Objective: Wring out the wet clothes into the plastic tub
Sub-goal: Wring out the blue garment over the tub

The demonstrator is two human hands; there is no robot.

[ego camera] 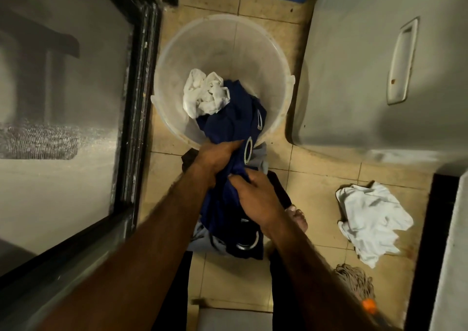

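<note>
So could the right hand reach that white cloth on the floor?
Probably, once freed: the right hand grips the blue garment, but the white cloth on the floor lies in the open.

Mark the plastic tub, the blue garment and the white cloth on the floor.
plastic tub (228,49): head view, bare far inner wall.
blue garment (228,125): head view, fold inside the tub.
white cloth on the floor (372,219): head view, its middle.
</note>
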